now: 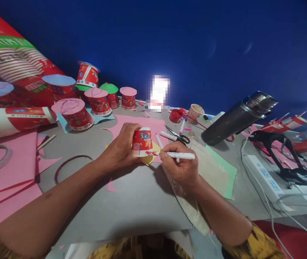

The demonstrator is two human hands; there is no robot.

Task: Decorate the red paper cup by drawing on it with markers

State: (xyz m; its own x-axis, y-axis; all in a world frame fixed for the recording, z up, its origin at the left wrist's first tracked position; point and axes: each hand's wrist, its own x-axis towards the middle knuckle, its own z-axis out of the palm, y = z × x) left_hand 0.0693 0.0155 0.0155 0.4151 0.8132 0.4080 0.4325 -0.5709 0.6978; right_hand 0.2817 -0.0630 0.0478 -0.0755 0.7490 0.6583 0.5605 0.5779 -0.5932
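Note:
My left hand [123, 145] is wrapped round a red paper cup [141, 142] from its left side, above the grey table. Blue window lines and a door-like shape are drawn on the cup's wall, and red marks run along its white lower band. Closed on a white marker pen [181, 155], my right hand [180, 165] keeps the pen's tip at the right end of that band. A second white pen [158, 141] lies just beyond the right hand. Under the cup are a yellow paper piece [150, 159] and a pink sheet [142, 121].
Paper cups topped with paper discs [73, 113] stand at the left, near a cup stack [15, 120] and folded pink paper [7, 162]. Scissors [181, 137], a dark flask [235, 117], a cloth [207, 169] and a power strip [266, 178] with cables lie rightward.

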